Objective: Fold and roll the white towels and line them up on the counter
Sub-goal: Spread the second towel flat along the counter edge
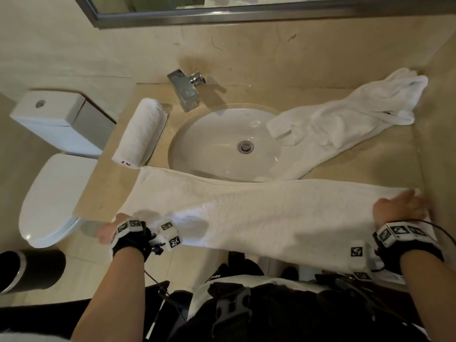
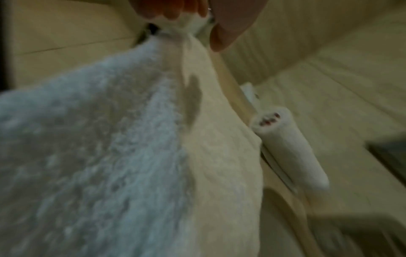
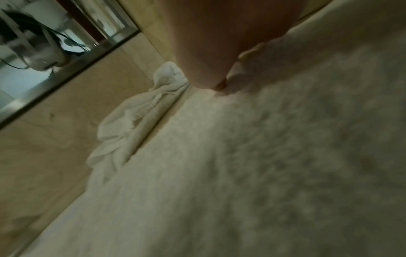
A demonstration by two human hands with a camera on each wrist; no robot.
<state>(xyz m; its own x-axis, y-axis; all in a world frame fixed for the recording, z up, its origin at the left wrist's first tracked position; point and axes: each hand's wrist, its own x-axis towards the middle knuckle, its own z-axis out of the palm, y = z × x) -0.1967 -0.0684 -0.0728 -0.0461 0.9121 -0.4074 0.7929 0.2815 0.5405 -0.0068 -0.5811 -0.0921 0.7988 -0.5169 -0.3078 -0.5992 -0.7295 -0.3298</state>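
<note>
A long white towel lies stretched along the counter's front edge, partly hanging over it. My left hand holds its left end off the counter's left side; in the left wrist view the fingers pinch a bunched corner of the towel. My right hand is on the towel's right end by the side wall. In the right wrist view its thumb presses into the towel, which folds up beside it. A rolled towel lies left of the sink. A crumpled towel lies at the back right.
An oval sink with a chrome faucet sits mid-counter. One corner of the crumpled towel hangs over the sink's rim. A toilet and a dark bin stand to the left. A mirror hangs above, and a wall closes the right side.
</note>
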